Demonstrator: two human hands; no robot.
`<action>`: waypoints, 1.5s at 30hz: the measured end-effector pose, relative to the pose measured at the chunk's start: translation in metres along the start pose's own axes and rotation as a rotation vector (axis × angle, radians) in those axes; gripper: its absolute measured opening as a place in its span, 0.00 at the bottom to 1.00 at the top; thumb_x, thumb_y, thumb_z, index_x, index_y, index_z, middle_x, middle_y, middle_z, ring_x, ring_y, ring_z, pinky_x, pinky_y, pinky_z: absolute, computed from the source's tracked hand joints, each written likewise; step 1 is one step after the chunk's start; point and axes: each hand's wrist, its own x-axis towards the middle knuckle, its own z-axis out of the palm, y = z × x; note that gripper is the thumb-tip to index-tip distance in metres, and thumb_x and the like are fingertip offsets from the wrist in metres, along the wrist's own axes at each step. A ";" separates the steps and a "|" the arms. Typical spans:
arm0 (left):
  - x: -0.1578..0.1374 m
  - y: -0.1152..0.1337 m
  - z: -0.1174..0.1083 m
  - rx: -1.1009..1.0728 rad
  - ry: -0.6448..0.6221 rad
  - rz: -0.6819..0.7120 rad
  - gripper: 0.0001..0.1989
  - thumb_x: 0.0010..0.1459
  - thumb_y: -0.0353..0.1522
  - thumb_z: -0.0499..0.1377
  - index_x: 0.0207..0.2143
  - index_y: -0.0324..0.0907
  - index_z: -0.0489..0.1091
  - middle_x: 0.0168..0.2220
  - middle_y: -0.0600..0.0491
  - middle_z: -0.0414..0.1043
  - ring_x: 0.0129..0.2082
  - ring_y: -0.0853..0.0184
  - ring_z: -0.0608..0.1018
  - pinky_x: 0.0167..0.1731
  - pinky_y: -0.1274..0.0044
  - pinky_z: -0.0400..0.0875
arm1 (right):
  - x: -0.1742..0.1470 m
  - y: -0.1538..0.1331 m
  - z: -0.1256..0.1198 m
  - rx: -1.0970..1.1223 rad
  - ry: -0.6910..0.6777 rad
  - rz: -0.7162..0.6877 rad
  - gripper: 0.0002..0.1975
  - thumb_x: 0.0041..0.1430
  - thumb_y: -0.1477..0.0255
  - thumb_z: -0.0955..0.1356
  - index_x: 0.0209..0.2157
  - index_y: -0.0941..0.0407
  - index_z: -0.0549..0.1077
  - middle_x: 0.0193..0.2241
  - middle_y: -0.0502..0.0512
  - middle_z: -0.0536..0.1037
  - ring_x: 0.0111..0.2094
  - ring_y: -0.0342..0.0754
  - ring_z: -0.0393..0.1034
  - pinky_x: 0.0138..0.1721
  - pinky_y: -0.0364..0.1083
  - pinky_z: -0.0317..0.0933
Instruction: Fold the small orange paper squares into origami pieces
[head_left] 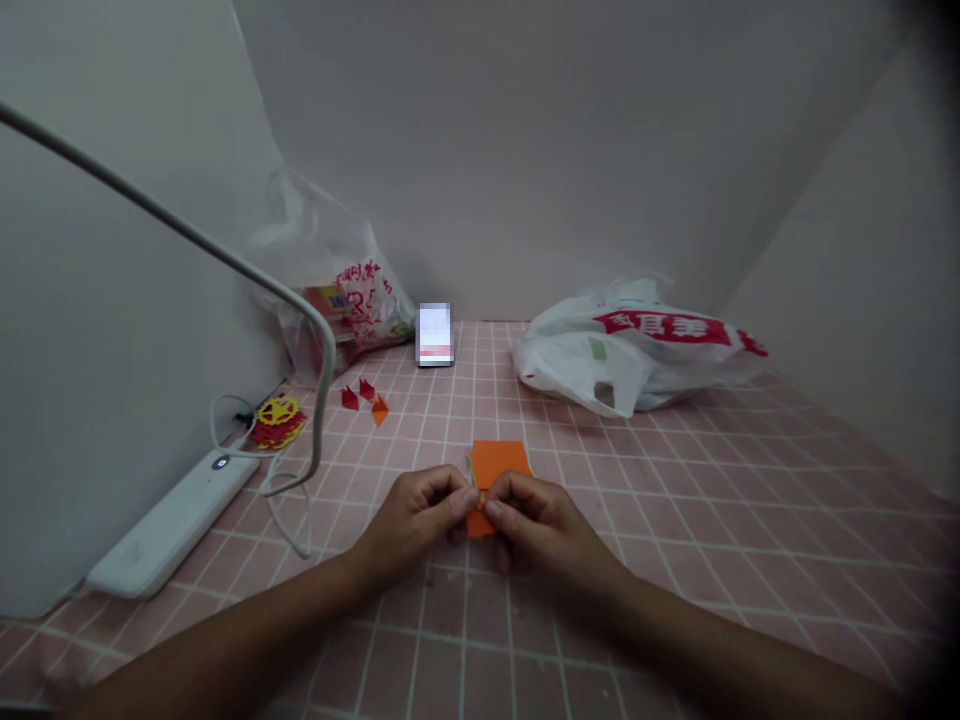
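Pinching small orange piece [482,499]; left grip [429,503], right grip [538,512] narrow, near orange paper [499,462].

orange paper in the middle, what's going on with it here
A person's left hand and right hand meet, fingers pinching a small orange paper piece, its shape mostly hidden. A flat, straight-edged orange paper lies just beyond on the pink, white-gridded tabletop. Farther off to the left sit two small red pointed pieces and a small orange pointed piece.
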 end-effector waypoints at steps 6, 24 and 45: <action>0.000 0.001 -0.001 -0.010 -0.017 -0.010 0.13 0.58 0.38 0.58 0.26 0.39 0.67 0.21 0.58 0.65 0.22 0.72 0.69 0.25 0.79 0.62 | 0.001 -0.004 0.001 0.009 -0.002 0.031 0.16 0.58 0.58 0.69 0.28 0.56 0.66 0.16 0.45 0.70 0.16 0.39 0.60 0.18 0.40 0.50; 0.004 -0.004 -0.009 -0.061 0.050 0.202 0.07 0.62 0.34 0.58 0.40 0.40 0.70 0.31 0.54 0.71 0.27 0.70 0.75 0.30 0.77 0.72 | 0.005 -0.001 -0.003 0.216 0.066 0.075 0.16 0.56 0.60 0.70 0.26 0.56 0.65 0.15 0.45 0.70 0.14 0.38 0.61 0.17 0.38 0.49; 0.005 0.003 -0.011 0.249 -0.021 0.418 0.03 0.58 0.26 0.62 0.30 0.39 0.73 0.35 0.49 0.74 0.37 0.66 0.77 0.37 0.75 0.70 | 0.005 -0.003 -0.001 0.093 0.080 0.016 0.13 0.58 0.62 0.69 0.26 0.55 0.66 0.16 0.44 0.69 0.15 0.38 0.61 0.17 0.39 0.53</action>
